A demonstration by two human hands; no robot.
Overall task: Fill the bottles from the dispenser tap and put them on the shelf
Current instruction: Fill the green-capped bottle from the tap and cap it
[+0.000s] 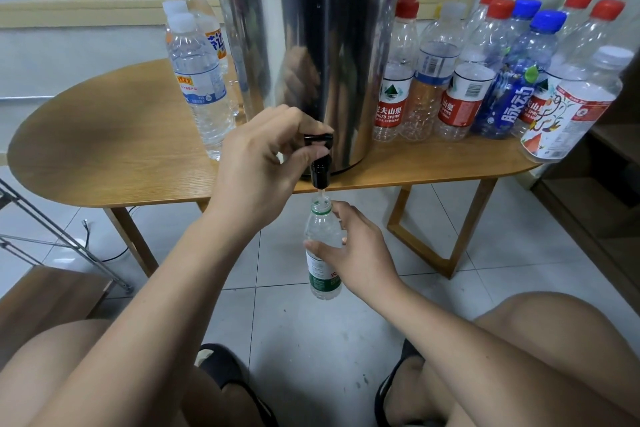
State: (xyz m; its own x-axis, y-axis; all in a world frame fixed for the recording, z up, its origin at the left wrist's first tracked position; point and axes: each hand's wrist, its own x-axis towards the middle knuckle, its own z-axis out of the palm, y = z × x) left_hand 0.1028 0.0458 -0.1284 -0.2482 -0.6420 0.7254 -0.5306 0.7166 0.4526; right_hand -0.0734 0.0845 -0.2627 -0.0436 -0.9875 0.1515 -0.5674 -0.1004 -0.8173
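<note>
1. The dispenser is a tall cylinder of polished steel, mirror-smooth, upright near the front edge of the table.
2. The table has a rounded top of light, grainy wood and angular wooden legs.
3. The tap is glossy black plastic. It juts from the dispenser's base past the table edge, and its short round spout points down.
4. The left hand pinches the tap's black lever between thumb and curled fingers.
5. The right hand is clamped on the bottle, thumb across the front and fingers behind.
6. The bottle is thin clear plastic, uncapped, with a green neck ring and a green and white label. It is held upright in the air below the table edge, its mouth right under the spout, with a thin pale stream between them.
7. 3 clear ribbed bottles stand left of the dispenser, 2 with white caps and 1 with a black cap.
8. A tight cluster of clear bottles stands to its right, with red, blue and white caps.
9. Dark wooden shelving sits at the right edge, above glossy pale floor tiles.
</note>
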